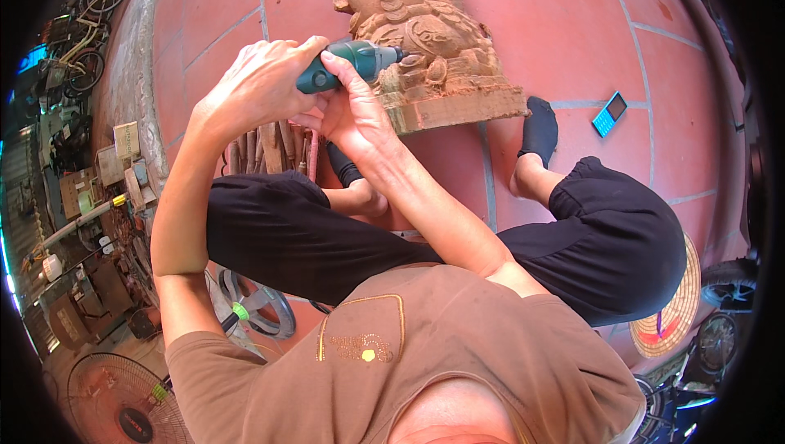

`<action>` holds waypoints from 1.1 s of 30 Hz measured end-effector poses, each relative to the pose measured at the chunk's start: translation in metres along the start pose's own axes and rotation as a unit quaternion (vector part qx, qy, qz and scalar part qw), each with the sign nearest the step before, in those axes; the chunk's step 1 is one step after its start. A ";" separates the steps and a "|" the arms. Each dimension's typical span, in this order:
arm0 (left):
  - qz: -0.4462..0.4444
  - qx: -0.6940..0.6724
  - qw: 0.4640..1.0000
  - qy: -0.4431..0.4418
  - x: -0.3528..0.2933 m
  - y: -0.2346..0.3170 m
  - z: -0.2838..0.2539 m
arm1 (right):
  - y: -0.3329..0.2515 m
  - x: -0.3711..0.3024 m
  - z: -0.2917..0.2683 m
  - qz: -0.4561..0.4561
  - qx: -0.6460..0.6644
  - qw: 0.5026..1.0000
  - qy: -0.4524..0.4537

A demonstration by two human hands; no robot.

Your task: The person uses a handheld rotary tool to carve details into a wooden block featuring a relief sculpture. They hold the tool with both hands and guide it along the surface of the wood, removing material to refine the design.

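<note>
The left hand point(268, 76) and right hand point(353, 115) are gripping a green cylindrical power tool point(352, 61) near a carved brown wooden sculpture point(437, 31).

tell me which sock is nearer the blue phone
The right foot's sock, by the right corner of the carving; the left foot's sock lies farther from the phone.

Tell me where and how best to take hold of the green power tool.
Grip the green power tool around its rounded body, probably best from the left, behind the grey nose: that thick barrel suits a wrapping grip, while the dark tip points right, towards the brown carving.
</note>
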State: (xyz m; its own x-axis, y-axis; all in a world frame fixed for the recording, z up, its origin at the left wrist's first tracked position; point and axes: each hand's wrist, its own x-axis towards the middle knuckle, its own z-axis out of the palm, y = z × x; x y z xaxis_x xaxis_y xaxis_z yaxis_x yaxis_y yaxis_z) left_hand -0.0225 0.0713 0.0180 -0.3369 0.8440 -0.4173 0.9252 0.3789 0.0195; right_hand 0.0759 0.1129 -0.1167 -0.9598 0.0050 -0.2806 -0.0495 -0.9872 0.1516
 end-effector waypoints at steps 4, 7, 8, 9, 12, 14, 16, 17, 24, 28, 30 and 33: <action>-0.010 -0.007 1.000 0.023 -0.005 -0.003 -0.004 | -0.001 0.004 0.011 -0.006 -0.013 1.000 0.001; -0.004 -0.002 0.998 0.061 -0.010 -0.004 -0.005 | -0.002 0.009 0.012 0.005 -0.015 1.000 -0.012; 0.001 0.001 0.997 0.075 -0.010 -0.005 -0.006 | -0.003 0.011 0.011 0.009 -0.015 1.000 -0.018; -0.006 -0.001 0.998 0.066 -0.010 -0.005 -0.006 | -0.002 0.011 0.011 0.002 -0.026 1.000 -0.016; -0.019 -0.001 0.999 0.047 -0.008 -0.006 -0.007 | -0.001 0.013 0.010 -0.003 -0.037 0.999 -0.013; -0.018 0.002 0.999 0.047 -0.007 -0.007 -0.007 | -0.004 0.016 0.009 0.015 -0.017 1.000 -0.014; -0.015 0.003 0.999 0.048 -0.006 -0.007 -0.007 | -0.005 0.017 0.008 0.011 -0.017 1.000 -0.022; -0.013 0.004 0.999 0.048 -0.005 -0.006 -0.007 | -0.006 0.018 0.008 0.008 -0.018 0.999 -0.026; -0.027 0.005 0.999 0.041 -0.001 -0.005 -0.008 | -0.009 0.015 0.011 0.007 -0.009 0.999 -0.032; -0.028 0.003 0.999 0.039 0.002 -0.004 -0.008 | -0.010 0.017 0.009 -0.003 -0.009 0.999 -0.037; -0.027 0.002 0.999 0.043 0.003 -0.004 -0.007 | -0.010 0.017 0.011 -0.009 -0.009 0.999 -0.034; -0.022 0.009 0.999 0.044 0.005 -0.004 -0.009 | -0.012 0.016 0.013 -0.008 -0.006 0.999 -0.031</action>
State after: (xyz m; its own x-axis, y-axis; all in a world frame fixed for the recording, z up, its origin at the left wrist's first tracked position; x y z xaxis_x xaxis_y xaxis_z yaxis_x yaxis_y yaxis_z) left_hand -0.0289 0.0771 0.0239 -0.3905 0.8570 -0.3362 0.9119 0.4101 -0.0137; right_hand 0.0577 0.1264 -0.1104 -0.9741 0.0310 -0.2241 -0.0626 -0.9888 0.1355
